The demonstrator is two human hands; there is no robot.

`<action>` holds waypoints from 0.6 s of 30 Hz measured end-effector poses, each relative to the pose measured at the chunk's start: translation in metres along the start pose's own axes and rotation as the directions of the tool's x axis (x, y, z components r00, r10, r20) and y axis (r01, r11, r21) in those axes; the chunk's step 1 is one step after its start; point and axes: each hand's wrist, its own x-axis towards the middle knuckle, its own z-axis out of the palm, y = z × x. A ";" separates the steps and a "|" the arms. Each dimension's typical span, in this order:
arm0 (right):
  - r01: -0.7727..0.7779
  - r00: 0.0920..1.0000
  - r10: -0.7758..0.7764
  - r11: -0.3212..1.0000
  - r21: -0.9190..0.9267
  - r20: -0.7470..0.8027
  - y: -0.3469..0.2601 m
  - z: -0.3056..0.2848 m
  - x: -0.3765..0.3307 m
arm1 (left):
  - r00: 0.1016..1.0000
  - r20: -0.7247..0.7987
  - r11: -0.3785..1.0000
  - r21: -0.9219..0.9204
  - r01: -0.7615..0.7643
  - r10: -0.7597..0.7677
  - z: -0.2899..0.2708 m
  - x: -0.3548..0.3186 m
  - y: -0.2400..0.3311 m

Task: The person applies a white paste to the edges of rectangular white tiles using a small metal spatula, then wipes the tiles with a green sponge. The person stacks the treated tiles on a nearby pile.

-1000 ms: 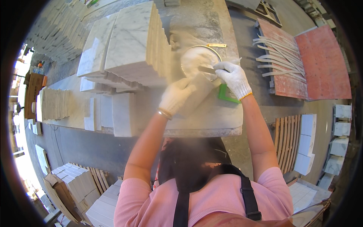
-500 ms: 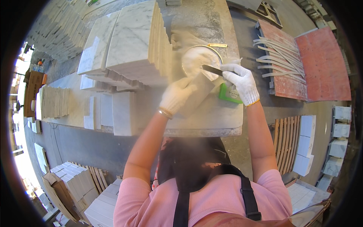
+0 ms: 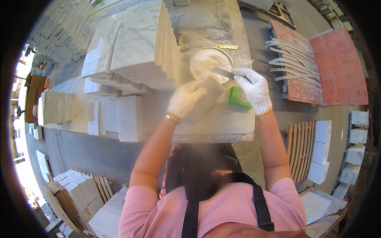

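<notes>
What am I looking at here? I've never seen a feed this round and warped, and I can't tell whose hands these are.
This is one wide fisheye camera worn on a person's head, looking down, so straight edges bend near the rim. No machine: both hands wear white knit gloves. The left hand holds a small grey stone tile tilted above the pale stone slab worktop. The right hand holds a flat metal scraper blade at a round bowl of white paste. A green box lies beside that hand. A stack of white marble tiles stands further left.

Dusty stone workbench (image 3: 222,131) with stacked marble tiles (image 3: 139,47), a white-filled bowl (image 3: 206,61), green pad (image 3: 239,97)
</notes>
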 end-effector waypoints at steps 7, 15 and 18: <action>-0.278 0.959 0.251 0.924 0.261 0.133 -0.001 -0.003 -0.003 | 0.999 0.024 1.000 -0.016 0.024 -0.024 -0.003 0.001 0.002; -0.412 0.911 0.357 0.816 0.406 0.208 0.013 0.007 -0.004 | 1.000 0.027 0.991 -0.132 0.011 -0.007 -0.004 -0.001 0.003; -0.392 0.919 0.342 0.845 0.363 0.194 0.013 0.007 -0.005 | 1.000 0.020 0.987 -0.159 -0.004 0.007 -0.003 -0.001 0.003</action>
